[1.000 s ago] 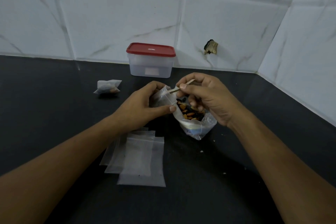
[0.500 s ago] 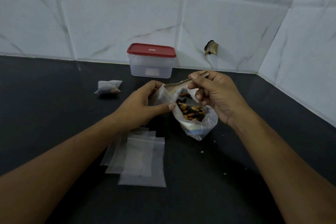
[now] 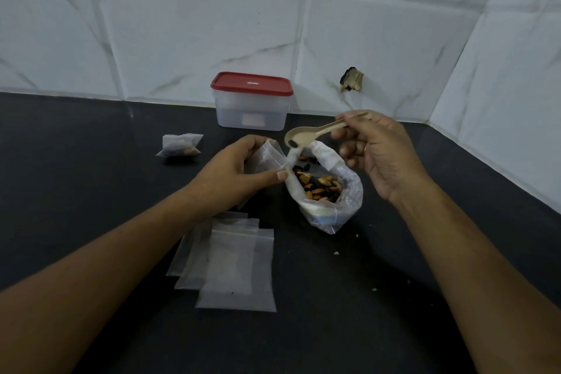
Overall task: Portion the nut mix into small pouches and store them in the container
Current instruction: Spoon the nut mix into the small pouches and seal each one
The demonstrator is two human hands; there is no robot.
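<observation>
Nut mix (image 3: 318,187) — crinkly bag (image 3: 352,193), clear pouch (image 3: 267,158), spoon (image 3: 299,135)

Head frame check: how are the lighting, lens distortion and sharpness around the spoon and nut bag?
Head view: dim, bluish light; black counter swallows shadows; wide-angle lens bows the tile joints; spoon in the right hand and nut bag read sharp; the clear pouch in the left hand is low-contrast; no glare.

Small pouch (image 3: 269,155) half behind left hand (image 3: 233,174)
</observation>
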